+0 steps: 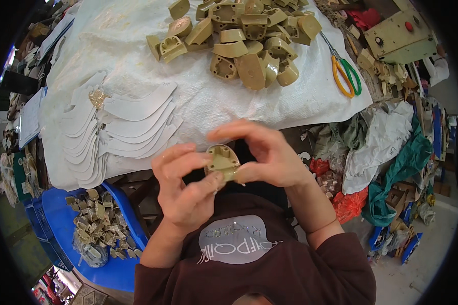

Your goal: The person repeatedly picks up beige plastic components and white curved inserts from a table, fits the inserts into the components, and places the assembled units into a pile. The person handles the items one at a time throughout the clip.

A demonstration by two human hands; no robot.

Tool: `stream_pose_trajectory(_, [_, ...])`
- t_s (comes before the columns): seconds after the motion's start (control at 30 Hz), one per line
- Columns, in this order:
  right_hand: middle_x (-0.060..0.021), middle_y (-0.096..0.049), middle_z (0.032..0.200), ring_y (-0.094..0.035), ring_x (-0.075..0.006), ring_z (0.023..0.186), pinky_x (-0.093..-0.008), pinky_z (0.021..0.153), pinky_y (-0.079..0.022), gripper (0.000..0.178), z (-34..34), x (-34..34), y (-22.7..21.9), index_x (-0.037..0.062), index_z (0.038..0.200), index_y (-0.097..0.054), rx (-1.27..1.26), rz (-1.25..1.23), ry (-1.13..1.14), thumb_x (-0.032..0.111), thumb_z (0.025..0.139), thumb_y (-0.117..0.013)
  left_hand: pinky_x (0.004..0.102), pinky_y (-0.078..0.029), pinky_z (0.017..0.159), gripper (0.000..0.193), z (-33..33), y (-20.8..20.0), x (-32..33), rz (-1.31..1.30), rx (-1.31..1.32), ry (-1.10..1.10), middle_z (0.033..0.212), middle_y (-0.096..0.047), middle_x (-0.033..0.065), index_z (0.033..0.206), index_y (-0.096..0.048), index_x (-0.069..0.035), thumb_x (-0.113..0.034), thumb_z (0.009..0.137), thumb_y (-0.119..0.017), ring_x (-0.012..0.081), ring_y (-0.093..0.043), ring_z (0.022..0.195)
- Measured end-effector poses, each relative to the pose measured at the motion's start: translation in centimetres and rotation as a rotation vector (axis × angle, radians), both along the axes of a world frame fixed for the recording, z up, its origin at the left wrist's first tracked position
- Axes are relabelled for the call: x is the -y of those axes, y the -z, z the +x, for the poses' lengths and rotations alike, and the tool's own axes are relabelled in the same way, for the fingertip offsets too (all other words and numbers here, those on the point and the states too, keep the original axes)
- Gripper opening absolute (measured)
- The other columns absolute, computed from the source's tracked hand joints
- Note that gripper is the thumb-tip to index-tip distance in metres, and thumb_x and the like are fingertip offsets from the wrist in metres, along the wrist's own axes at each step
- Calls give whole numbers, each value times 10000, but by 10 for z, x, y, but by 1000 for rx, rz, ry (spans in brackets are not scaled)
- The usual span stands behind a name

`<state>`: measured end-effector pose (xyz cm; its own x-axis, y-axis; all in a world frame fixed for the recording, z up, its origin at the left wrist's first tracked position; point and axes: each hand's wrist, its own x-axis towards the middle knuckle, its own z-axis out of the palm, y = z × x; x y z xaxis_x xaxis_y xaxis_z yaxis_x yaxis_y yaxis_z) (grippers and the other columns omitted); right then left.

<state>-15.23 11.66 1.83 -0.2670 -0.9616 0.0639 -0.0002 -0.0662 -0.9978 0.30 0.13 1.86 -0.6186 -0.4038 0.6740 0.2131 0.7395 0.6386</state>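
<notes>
In the head view, both hands meet just below the near edge of the white woven-plastic sheet (pixel 137 46) that covers the worktable. The left hand (pixel 185 190) and the right hand (pixel 262 152) together grip one small olive-tan moulded plastic heel block (pixel 222 161), hollow side up. The left thumb and fingers close on its left and lower sides, and the right thumb and forefinger pinch its right side, with the other right fingers arched above it.

On the sheet, at its far edge, lies a heap of olive-tan plastic heel blocks (pixel 249 38) of the same kind. On the sheet's left half lies a fanned stack of white curved flat cut pieces (pixel 122 127), with a small glittery gold piece (pixel 97 96) at the upper left of that fan. At the sheet's right edge lies a pair of scissors with one orange and one green handle loop (pixel 347 76).

Beyond the sheet's far right corner sits a pale green metal box with a red round button (pixel 399 33). Below the sheet's left corner stands a blue plastic crate (pixel 61 213) holding a clear bag of small tan and grey pieces (pixel 99 229). To the right of the sheet lie crumpled bags: a white plastic one (pixel 381 137), a green cloth or bag (pixel 404 162), and a red plastic bag (pixel 348 203).

The person's dark maroon shirt bears a pale grey oval print (pixel 234 239) on the chest.
</notes>
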Motion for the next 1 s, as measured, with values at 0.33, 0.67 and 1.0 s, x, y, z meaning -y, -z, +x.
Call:
stream_pose_trajectory(0.33, [-70,-658,1084,-593,-261,1000,-348,856,-464,666,5,2,9,60,1234,-525,-361,-377,175,141,647,-828,357,-409,936,746,2,4,-1,923,255,394,1338,-393,187,1315,-359,2,-555,849,-532,266,-478,1137])
stream_pose_trajectory(0.67, [-117,-447,1221,-443,-218,1017,-330,837,-420,442,31,8,17,78,1184,-559,-211,-250,164,266,813,-708,303,-468,855,663,0,5,-17,1176,228,323,1198,-465,159,1397,-196,-7,-403,917,-422,201,-516,1083])
stream_pose_trajectory(1.0, [-76,-549,1016,-539,-110,838,-216,500,-478,195,19,25,3,32,790,-579,314,-150,-57,196,897,-581,318,-449,885,808,-11,2,-30,974,185,276,1279,-416,172,1421,-210,2,-620,919,-324,220,-501,1107])
